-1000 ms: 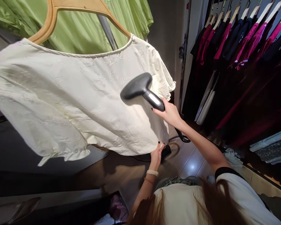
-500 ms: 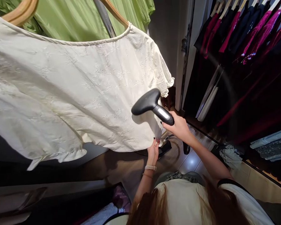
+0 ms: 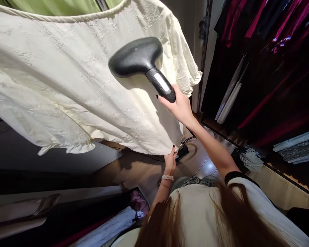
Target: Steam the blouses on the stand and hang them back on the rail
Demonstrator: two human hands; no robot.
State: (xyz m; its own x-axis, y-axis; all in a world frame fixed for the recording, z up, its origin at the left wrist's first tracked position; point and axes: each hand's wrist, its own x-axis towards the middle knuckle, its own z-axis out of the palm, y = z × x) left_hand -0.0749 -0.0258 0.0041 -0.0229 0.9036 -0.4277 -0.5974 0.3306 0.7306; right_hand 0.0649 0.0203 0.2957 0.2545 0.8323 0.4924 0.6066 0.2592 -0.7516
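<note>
Your right hand (image 3: 179, 106) grips the handheld garment steamer (image 3: 141, 60) at the cream embroidered blouse (image 3: 67, 85), up at eleven o'clock, while your left hand (image 3: 170, 161) pinches the hem (image 3: 149, 150) at six o'clock!

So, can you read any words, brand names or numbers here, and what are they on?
No readable word, brand or number shows.
Pale panel on the handle of the black garment steamer: looks blank.
Band on the left wrist: nothing legible.
Black unit on the floor: too small and dark to read.
Cream embroidered blouse: stitched sprigs, no lettering.
</note>
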